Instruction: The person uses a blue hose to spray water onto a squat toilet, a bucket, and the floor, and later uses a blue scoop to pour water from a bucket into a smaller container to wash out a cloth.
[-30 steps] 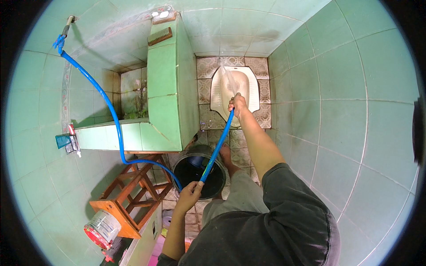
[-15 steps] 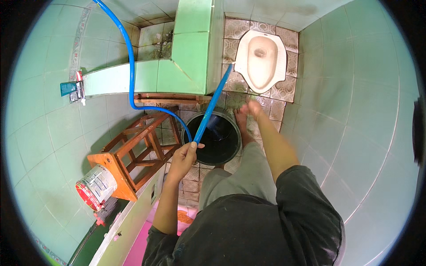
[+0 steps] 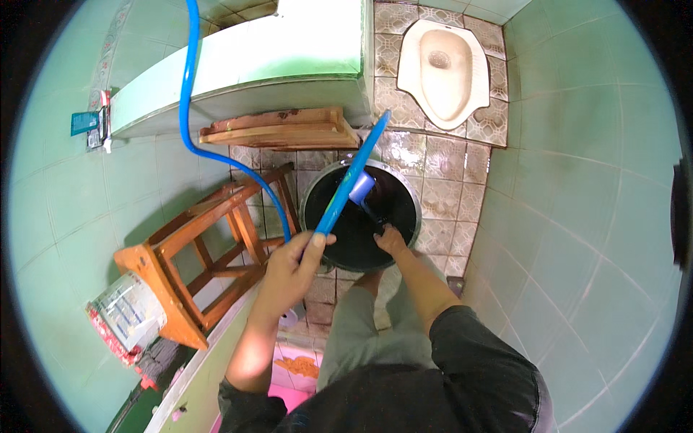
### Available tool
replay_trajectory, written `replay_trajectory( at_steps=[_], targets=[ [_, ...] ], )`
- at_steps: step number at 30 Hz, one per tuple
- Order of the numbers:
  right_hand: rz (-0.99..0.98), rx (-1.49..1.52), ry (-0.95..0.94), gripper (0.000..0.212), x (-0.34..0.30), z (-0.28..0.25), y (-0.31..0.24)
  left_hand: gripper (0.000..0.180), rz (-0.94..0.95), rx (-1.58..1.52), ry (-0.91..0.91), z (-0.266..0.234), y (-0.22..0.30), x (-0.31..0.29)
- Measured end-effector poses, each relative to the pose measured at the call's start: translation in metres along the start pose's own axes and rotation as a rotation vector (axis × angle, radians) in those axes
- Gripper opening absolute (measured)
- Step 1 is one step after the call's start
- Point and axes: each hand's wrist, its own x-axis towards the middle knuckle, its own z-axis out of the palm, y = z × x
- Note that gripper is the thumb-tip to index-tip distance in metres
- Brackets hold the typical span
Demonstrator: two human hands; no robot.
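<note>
My left hand (image 3: 292, 263) is closed around a blue hose (image 3: 339, 202) near its end. The free end points away from me and to the right, across the bucket. Below it stands a round black bucket (image 3: 317, 216) with dark contents. My right hand (image 3: 392, 242) reaches into the bucket from the right, its fingers closed on the dark handle of a water dipper. The dipper's blue-purple cup (image 3: 362, 187) lies tilted inside the bucket, partly covered by the hose.
A squat toilet (image 3: 442, 72) is set in the raised floor ahead right. Left of the bucket, a wooden stool (image 3: 209, 252) lies on its side, with a white pail (image 3: 130, 310) against it. A wooden board (image 3: 281, 130) leans below the tiled ledge (image 3: 289, 50).
My right hand has moved from beside the toilet down into the bucket and now holds the dipper. The left hand keeps hold of the hose. The whole view has shifted.
</note>
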Motion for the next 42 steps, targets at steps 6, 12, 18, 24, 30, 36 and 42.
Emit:
replay_trajectory(
  at_steps=[6, 12, 18, 24, 30, 36, 42],
  targets=[
    [0.141, 0.042, -0.067, 0.072, 0.087, 0.058, 0.001, 0.032, -0.004, 0.021, -0.016, 0.012, -0.055, 0.011],
    [0.155, 0.043, -0.076, 0.081, 0.171, 0.112, 0.034, 0.029, -0.064, -0.070, -0.123, 0.027, -0.098, 0.029],
    [0.030, 0.232, 0.261, 0.071, 0.244, 0.163, 0.064, 0.021, -0.015, -0.061, -0.252, 0.036, -0.110, 0.059],
    [0.135, 0.311, 0.072, 0.041, 0.202, 0.167, 0.023, 0.024, -0.045, 0.038, -0.207, 0.050, -0.106, 0.075],
    [0.288, 1.097, -0.220, 0.031, 0.049, 0.050, -0.027, 0.025, 0.161, 0.260, 0.063, 0.076, -0.118, 0.103],
    [-0.099, 0.820, 0.215, 0.032, -0.128, -0.035, -0.041, 0.048, -0.063, 0.263, 0.128, 0.097, -0.098, 0.133],
    [-0.191, 0.434, 0.381, 0.030, -0.227, -0.127, -0.088, 0.066, -0.229, 0.241, 0.014, 0.121, -0.085, 0.153]
  ],
)
